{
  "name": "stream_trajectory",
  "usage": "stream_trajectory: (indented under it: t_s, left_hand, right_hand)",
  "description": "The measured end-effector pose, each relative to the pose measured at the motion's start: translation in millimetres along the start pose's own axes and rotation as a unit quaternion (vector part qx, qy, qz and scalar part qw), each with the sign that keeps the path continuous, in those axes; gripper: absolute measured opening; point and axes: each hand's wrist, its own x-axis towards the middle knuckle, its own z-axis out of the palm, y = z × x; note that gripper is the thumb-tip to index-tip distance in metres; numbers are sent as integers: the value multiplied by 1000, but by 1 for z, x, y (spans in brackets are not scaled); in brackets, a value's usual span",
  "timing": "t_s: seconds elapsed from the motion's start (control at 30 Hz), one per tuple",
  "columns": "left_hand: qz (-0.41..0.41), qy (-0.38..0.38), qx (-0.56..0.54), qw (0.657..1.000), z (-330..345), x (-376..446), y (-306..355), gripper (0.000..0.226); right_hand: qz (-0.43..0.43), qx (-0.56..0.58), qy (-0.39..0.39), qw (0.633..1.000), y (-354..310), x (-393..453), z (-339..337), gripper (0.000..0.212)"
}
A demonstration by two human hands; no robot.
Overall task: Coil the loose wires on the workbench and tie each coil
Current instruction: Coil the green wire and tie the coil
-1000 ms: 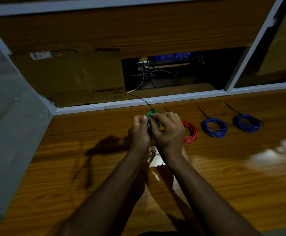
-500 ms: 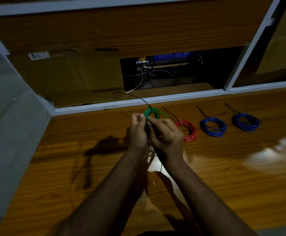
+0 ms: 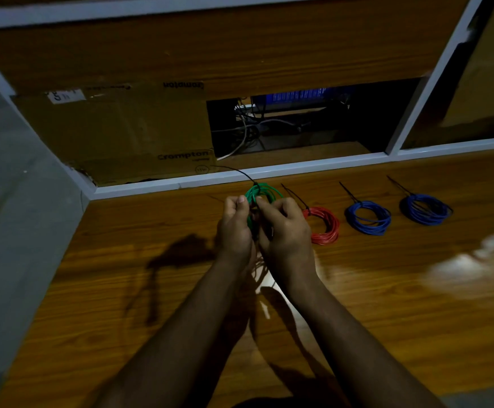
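Note:
A green wire coil (image 3: 264, 192) is held up above the wooden workbench (image 3: 387, 290), its lower half hidden behind my fingers. My left hand (image 3: 235, 228) grips the coil's left side with curled fingers. My right hand (image 3: 284, 228) pinches it from the right. A thin black cable tie (image 3: 236, 172) is wrapped round the coil's top and its tail sticks out up and to the left. On the bench to the right lie a red coil (image 3: 325, 226) and two blue coils (image 3: 368, 217) (image 3: 425, 209), each with a black tie on it.
A cardboard box (image 3: 116, 136) stands behind the white ledge (image 3: 269, 172) at the bench's back edge. A dark opening with cables (image 3: 248, 128) is to its right. A grey floor (image 3: 10, 216) runs along the left. A bright glare patch (image 3: 475, 260) lies on the right.
More of the green coil now shows above my fingers than a second ago. My hands have shifted their hold slightly around it. The other coils have not moved.

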Motion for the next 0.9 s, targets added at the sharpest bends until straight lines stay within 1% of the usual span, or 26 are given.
stream_trajectory:
  t_s: [0.03, 0.17, 0.27, 0.3, 0.33, 0.37, 0.43, 0.47, 0.5, 0.53, 0.57, 0.6, 0.63, 0.7, 0.77, 0.83, 0.9]
  left_hand:
    - [-1, -1, -3, 1000, 1, -1, 0, 18]
    - [-4, -11, 10, 1000, 2, -3, 2, 18]
    - [-16, -5, 3, 1000, -3, -2, 4, 20]
    - [-21, -4, -14, 1000, -5, -1, 6, 19]
    - [-28, -4, -44, 999, -6, 0, 7, 18]
    - [-34, -4, -75, 997, -6, 2, 8, 17]
    - [-43, 0, -106, 993, -6, 5, 9, 16]
    - [-48, 0, -113, 992, -6, 6, 8, 16]
    - [-54, -3, -121, 991, -6, 7, 7, 17]
    - [-61, -10, -131, 989, -5, 7, 6, 17]
    - [-68, -18, -144, 987, -5, 7, 5, 18]
    - [-73, -25, -156, 985, -5, 8, 4, 18]
    - [-78, -29, -168, 982, -6, 9, 4, 19]
    - [-89, -29, -180, 979, -9, 13, 1, 19]
    - [-108, -25, -176, 978, -15, 18, -2, 19]
    - [-120, -18, -136, 983, -20, 20, -3, 26]
    - [-119, -15, -92, 989, -23, 19, 1, 24]
  right_hand:
    - [-3, 13, 13, 1000, 1, 0, 0, 36]
    - [-52, -24, 35, 998, 2, -3, 3, 24]
    - [-91, 14, 14, 996, 7, -5, 0, 24]
    - [-99, 33, 14, 994, 9, -5, -3, 22]
    - [-89, 48, 30, 994, 10, -5, -6, 20]
    - [-56, 58, 61, 995, 12, -3, -9, 17]
    - [61, 51, 119, 990, 21, 5, -12, 19]
    - [127, 44, 108, 985, 27, 10, -12, 27]
    - [178, 44, 69, 981, 32, 15, -12, 36]
    - [203, 56, 20, 977, 36, 17, -12, 43]
    - [205, 80, -21, 975, 40, 19, -12, 46]
    - [196, 107, -51, 973, 42, 18, -12, 44]
    - [186, 132, -64, 971, 42, 15, -12, 39]
    - [196, 171, -50, 964, 43, 9, -8, 31]
    - [230, 216, -28, 949, 44, 3, -5, 29]
    - [253, 238, -39, 937, 46, -1, -5, 28]
    - [270, 255, -73, 925, 48, 1, -10, 24]
